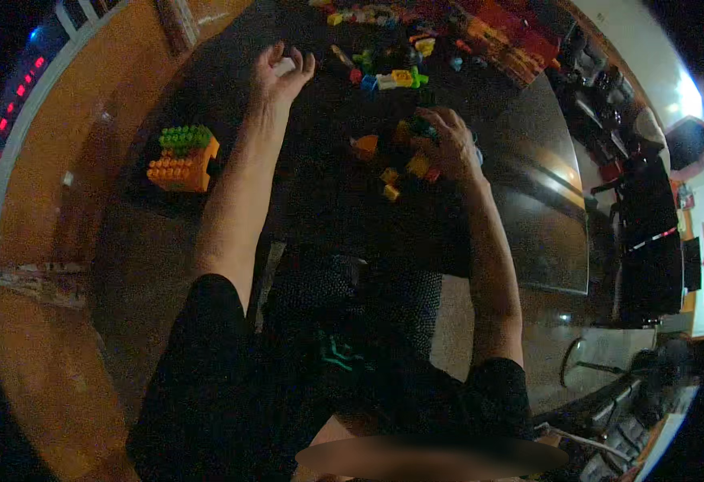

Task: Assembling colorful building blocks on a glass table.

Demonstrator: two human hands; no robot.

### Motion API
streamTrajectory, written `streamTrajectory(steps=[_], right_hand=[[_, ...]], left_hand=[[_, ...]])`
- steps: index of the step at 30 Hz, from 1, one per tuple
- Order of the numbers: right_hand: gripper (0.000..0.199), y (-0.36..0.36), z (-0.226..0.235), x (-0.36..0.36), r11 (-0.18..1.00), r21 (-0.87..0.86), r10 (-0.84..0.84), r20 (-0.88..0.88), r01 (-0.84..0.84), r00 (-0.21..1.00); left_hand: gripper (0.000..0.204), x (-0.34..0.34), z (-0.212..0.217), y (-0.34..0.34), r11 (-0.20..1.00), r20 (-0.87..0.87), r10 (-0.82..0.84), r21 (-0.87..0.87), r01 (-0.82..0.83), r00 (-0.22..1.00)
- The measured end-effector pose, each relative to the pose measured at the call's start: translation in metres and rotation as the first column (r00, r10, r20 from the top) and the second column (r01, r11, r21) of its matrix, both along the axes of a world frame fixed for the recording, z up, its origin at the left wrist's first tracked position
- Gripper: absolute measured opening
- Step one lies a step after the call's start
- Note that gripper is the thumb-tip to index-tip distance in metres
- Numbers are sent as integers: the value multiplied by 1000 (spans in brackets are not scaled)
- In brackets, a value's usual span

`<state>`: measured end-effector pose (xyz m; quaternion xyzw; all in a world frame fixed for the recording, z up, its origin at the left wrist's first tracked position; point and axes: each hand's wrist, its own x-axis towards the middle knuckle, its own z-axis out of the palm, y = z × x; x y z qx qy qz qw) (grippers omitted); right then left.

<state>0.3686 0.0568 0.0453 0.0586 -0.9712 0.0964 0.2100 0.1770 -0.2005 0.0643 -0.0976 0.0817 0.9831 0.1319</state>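
Observation:
My left hand (284, 76) is raised over the dark table, left of the loose toy bricks. Its fingers are bent around a small whitish piece (286, 66), whose kind I cannot make out. On the right, my right hand (450, 143) curves down over a small pile of bricks. A dark green toy brick (423, 125) shows at its fingertips; the palm hides part of the pile. Close by lie an orange brick (365, 146) and yellow bricks (390, 191). To the left of my left forearm stands an orange block assembly (182, 170) with green bricks (185, 138) on top.
Several coloured bricks (400, 79) lie in a row farther back, with more scattered at the far edge. A red printed box or sheet (509, 40) lies at the far right. Dark chairs (649, 233) stand beyond the table's right edge. The light is dim.

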Motion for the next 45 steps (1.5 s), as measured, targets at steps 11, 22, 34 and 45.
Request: streamTrajectory(steps=[11, 22, 34, 45], right_hand=[[61, 15, -15, 1, 997, -41, 62, -23, -63, 998], [55, 11, -13, 8, 992, -112, 54, -35, -58, 998], [65, 86, 7, 4, 932, -357, -64, 17, 66, 998], [60, 84, -31, -3, 987, -151, 67, 109, -50, 992]], left_hand=[[26, 131, 53, 99, 135, -87, -965, -973, 185, 248], [63, -2, 214, 306, -4, -429, -674, -812, -584, 601], [74, 107, -8, 56, -53, -315, -946, -78, -996, 75], [84, 161, -42, 79, -164, -288, -936, -157, -974, 204]])
